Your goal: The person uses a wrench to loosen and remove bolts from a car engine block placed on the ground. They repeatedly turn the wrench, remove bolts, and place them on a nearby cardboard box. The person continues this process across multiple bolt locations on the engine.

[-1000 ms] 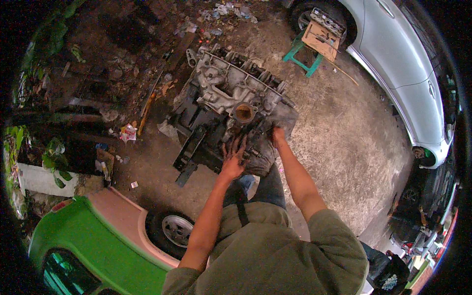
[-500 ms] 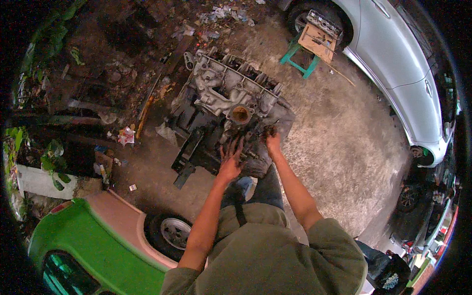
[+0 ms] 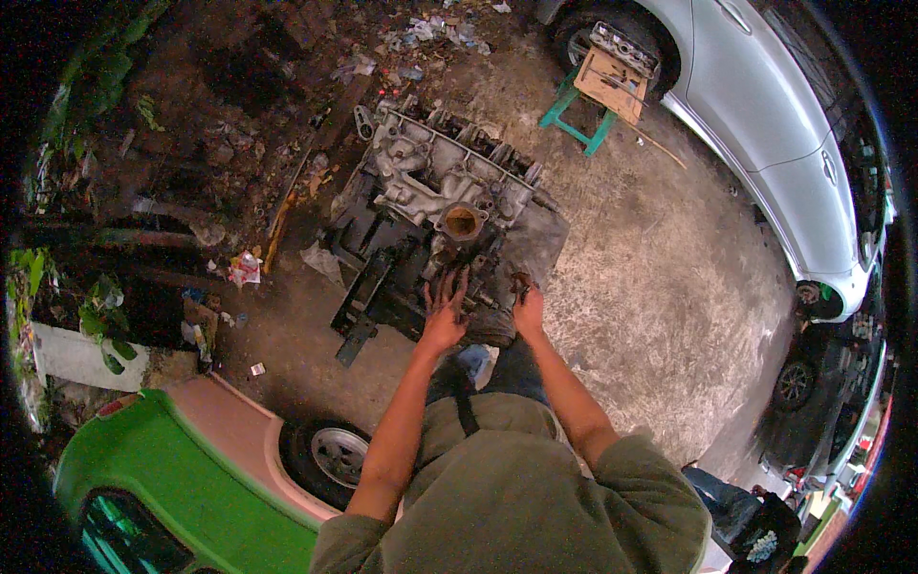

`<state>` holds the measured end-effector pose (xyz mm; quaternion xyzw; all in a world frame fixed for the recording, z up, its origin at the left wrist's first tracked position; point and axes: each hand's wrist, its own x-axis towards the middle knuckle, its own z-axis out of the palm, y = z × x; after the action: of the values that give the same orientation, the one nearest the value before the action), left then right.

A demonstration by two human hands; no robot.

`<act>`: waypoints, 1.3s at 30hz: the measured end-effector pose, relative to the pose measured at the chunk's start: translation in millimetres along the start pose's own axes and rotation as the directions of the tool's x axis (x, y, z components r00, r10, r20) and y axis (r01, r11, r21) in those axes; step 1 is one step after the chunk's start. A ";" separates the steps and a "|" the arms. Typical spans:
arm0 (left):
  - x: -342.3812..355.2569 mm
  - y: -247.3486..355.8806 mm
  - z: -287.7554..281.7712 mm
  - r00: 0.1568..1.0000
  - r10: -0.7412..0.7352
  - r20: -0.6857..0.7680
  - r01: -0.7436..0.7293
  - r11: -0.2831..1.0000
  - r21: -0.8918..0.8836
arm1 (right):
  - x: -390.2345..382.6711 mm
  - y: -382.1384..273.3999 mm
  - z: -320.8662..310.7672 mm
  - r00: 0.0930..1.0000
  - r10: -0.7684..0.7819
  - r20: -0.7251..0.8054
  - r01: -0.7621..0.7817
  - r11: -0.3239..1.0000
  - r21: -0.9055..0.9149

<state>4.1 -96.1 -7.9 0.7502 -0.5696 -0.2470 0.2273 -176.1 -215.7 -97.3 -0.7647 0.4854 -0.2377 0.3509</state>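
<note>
A greasy car engine (image 3: 497,206) stands in front of me, its ribbed metal top at the far side. On its near side, a cast intake manifold (image 3: 406,187) ends in a round flange (image 3: 461,222) with a brown, rusty-looking inside. My left hand (image 3: 446,314) lies on the dark near part of the engine, fingers spread and blackened with grease. To its right, my right hand (image 3: 528,308) is closed, its dirty fingers bent together over the engine's near right part. Whatever those fingers hold, if anything, is too small to make out.
A black metal bracket (image 3: 363,301) juts out at the engine's left. Ahead right, a green-legged stool (image 3: 612,84) carries a metal part beside a silver car (image 3: 755,105). A green and pink car body (image 3: 191,459) lies near left. Litter (image 3: 435,36) covers the far ground.
My right hand has drawn back toward me and slightly left, away from the engine's right side. The left hand stays spread at nearly the same spot. The view has shifted slightly.
</note>
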 end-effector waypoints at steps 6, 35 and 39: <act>0.4 -5.1 3.1 1.000 0.025 0.014 -0.025 0.999 0.029 | 22.7 26.2 2.8 0.989 0.062 -0.134 -0.078 0.990 -0.114; -0.5 -4.5 2.6 0.999 0.037 -0.007 -0.037 0.998 0.044 | 105.0 34.5 27.1 0.669 0.644 0.372 -0.669 0.302 0.679; -0.8 -2.3 2.1 0.999 0.035 -0.023 -0.035 0.999 0.031 | 116.1 47.7 32.4 0.721 0.598 0.350 -0.667 0.462 0.585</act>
<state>4.3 -94.9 -10.9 0.7464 -0.5838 -0.2252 0.2266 -132.5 -324.8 -152.0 -0.3566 0.5948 -0.2132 0.6882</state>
